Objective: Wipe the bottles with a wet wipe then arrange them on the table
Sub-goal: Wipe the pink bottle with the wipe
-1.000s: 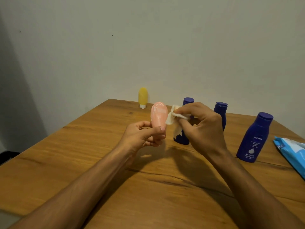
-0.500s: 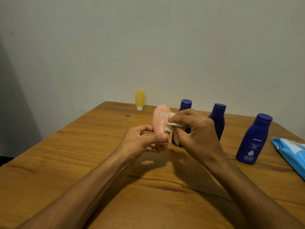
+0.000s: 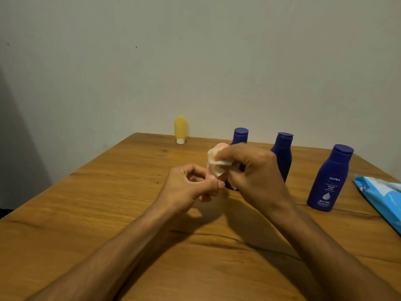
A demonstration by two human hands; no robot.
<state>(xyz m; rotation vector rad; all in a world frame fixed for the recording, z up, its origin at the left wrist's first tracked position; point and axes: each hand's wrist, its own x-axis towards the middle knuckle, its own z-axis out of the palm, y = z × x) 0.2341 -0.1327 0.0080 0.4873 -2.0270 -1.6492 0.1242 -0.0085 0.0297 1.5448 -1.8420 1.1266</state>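
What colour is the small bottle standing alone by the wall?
Yellow bottle with a white cap, seen from the head view.

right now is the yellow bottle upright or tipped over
Upright. The yellow bottle stands cap-down on its white cap at the far edge of the table, by the wall.

This looks like a room in a home. A wooden table [image 3: 91, 209] with wavy brown grain stands against a plain pale wall [image 3: 195, 61]. Behind the right hand [image 3: 251, 170] stand dark blue lotion bottles [image 3: 329, 179], the kind kept in a bathroom or bedroom. Far past the left hand [image 3: 186, 187], by the wall, stands a little yellow squeeze bottle [image 3: 180, 129]. A blue pack of wipes [image 3: 384, 198] lies off to the right of the right hand.
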